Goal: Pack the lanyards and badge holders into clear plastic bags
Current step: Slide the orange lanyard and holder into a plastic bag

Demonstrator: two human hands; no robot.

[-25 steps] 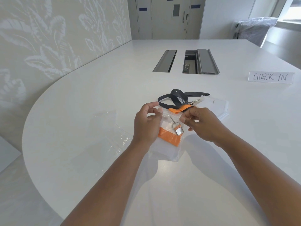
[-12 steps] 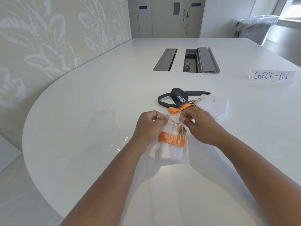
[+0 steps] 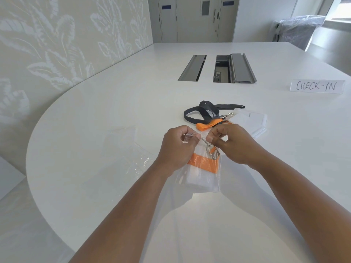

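Observation:
A clear plastic bag [image 3: 201, 179] hangs just above the white table [image 3: 95, 130], held at its top edge by both hands. Inside it lie an orange lanyard [image 3: 203, 163] with a metal clip and a badge holder. My left hand [image 3: 177, 147] pinches the bag's top left corner. My right hand [image 3: 231, 143] pinches the top edge on the right. Behind the hands lie a black lanyard [image 3: 201, 112], another orange lanyard [image 3: 206, 125] and a stack of clear badge holders [image 3: 250, 120].
Loose clear bags [image 3: 131, 147] lie to the left of my hands. A "CHECK-IN" sign [image 3: 316, 86] stands at the right. Two cable hatches [image 3: 218, 69] are set into the table farther back, the right one with its lid raised. The table's curved edge runs along the left.
The bag has dropped lower and turned more upright. Both hands have moved closer together along its top edge.

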